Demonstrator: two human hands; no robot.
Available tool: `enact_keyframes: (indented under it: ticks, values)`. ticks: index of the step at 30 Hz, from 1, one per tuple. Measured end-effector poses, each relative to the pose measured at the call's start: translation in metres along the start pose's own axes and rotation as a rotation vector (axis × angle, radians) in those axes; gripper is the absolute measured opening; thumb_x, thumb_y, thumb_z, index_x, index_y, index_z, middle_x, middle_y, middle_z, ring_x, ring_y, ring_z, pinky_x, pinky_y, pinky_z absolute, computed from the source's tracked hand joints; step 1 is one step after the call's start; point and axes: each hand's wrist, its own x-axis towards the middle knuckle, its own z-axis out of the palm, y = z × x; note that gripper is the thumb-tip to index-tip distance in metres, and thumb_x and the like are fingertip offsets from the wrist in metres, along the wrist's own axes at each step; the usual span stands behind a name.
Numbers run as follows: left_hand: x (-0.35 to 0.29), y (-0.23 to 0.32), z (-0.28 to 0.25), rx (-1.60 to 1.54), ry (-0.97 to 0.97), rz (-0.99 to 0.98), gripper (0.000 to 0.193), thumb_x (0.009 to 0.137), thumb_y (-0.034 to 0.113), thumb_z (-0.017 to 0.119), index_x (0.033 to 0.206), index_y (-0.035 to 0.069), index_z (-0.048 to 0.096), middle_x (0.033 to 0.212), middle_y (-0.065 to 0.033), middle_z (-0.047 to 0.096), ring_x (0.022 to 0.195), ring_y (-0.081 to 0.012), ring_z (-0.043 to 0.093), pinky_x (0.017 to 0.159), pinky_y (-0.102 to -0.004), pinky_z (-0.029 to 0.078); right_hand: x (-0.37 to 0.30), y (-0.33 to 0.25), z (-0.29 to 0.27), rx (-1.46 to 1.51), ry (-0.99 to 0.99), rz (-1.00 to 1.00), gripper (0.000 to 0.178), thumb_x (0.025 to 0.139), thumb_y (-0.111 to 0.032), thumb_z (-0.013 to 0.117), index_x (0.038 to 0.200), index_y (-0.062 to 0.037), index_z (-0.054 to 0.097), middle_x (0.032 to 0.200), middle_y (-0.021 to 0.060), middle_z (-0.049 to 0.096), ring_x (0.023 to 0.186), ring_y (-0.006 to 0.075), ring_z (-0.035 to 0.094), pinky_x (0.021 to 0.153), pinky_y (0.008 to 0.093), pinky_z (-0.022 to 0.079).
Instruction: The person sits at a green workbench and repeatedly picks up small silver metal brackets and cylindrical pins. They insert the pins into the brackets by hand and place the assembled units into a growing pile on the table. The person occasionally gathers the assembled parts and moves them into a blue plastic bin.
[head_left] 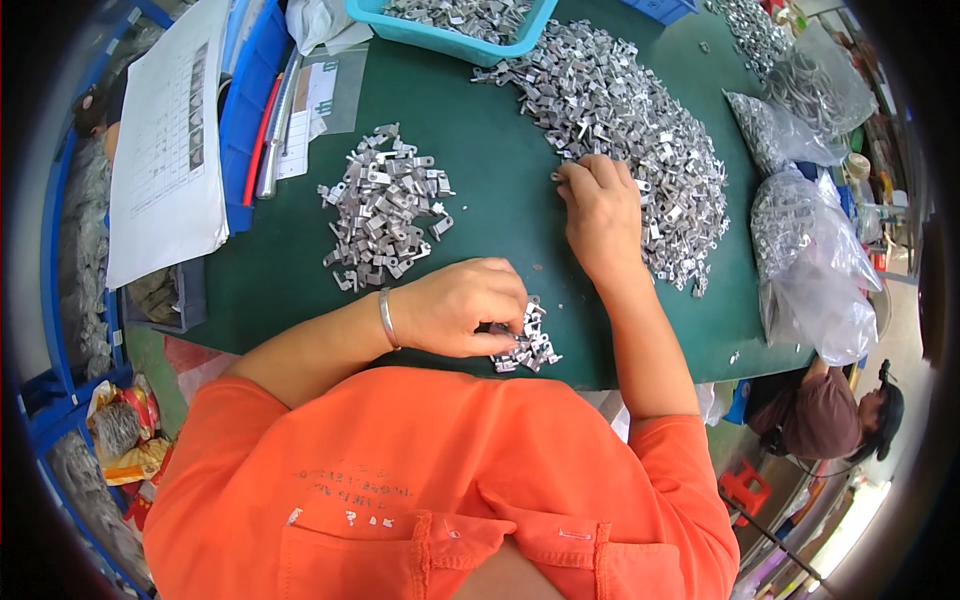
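Observation:
My left hand [462, 308], with a bangle on its wrist, curls its fingers over a small heap of metal parts [532, 345] near the table's front edge. What its fingertips hold is hidden under them. My right hand [604, 212] is at the left edge of a large pile of small silvery metal parts [640, 110]. A small metal part [557, 177] shows at its pinched thumb and fingertip. Left of centre lies a medium pile of similar tabbed metal parts [380, 210].
A turquoise basket [450, 38] of parts stands at the far side of the green table [480, 190]. Paper sheets [170, 150] and a blue bin [245, 130] are at left. Clear bags of parts [810, 250] line the right edge. Another person [825, 415] is at right.

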Motion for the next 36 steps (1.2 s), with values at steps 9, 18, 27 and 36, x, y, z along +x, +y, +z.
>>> enact_keyframes:
  ticks: [9, 18, 27, 36]
  values:
    - [0.002, 0.000, -0.002, 0.014, 0.246, -0.144, 0.008, 0.076, 0.003, 0.072, 0.082, 0.006, 0.066, 0.086, -0.0061, 0.065, 0.082, -0.0224, 0.062, 0.074, -0.0318, 0.049, -0.008, -0.014, -0.014, 0.337, -0.001, 0.147, 0.019, 0.080, 0.000, 0.063, 0.098, -0.0048, 0.064, 0.093, 0.0084, 0.062, 0.080, 0.0245, 0.059, 0.070, 0.0358, 0.047]
    - [0.003, 0.006, 0.005, -0.267, 0.551, -0.386, 0.028, 0.078, 0.000, 0.074, 0.103, 0.001, 0.061, 0.086, -0.0038, 0.063, 0.076, -0.0097, 0.061, 0.066, -0.0232, 0.051, -0.025, -0.037, -0.031, 1.502, -0.341, 0.996, 0.022, 0.096, -0.015, 0.058, 0.101, 0.0053, 0.065, 0.090, 0.0126, 0.070, 0.078, 0.0186, 0.070, 0.059, 0.0260, 0.054]
    - [0.002, 0.004, 0.003, 0.008, 0.526, -0.293, 0.018, 0.078, -0.002, 0.072, 0.094, 0.003, 0.064, 0.088, -0.0060, 0.060, 0.073, -0.0126, 0.060, 0.061, -0.0236, 0.049, -0.035, -0.046, -0.041, 1.420, -0.378, 0.858, 0.015, 0.094, -0.007, 0.058, 0.097, 0.0052, 0.066, 0.092, 0.0114, 0.069, 0.081, 0.0162, 0.068, 0.064, 0.0241, 0.055]
    - [-0.011, 0.015, -0.015, 0.192, 0.013, -0.404, 0.021, 0.078, 0.008, 0.070, 0.094, 0.004, 0.058, 0.081, -0.0077, 0.055, 0.065, -0.0204, 0.058, 0.058, -0.0314, 0.048, -0.049, -0.051, -0.050, 0.809, -0.351, -0.063, 0.019, 0.069, 0.010, 0.064, 0.084, -0.0016, 0.065, 0.088, 0.0120, 0.067, 0.086, 0.0300, 0.065, 0.076, 0.0375, 0.052]
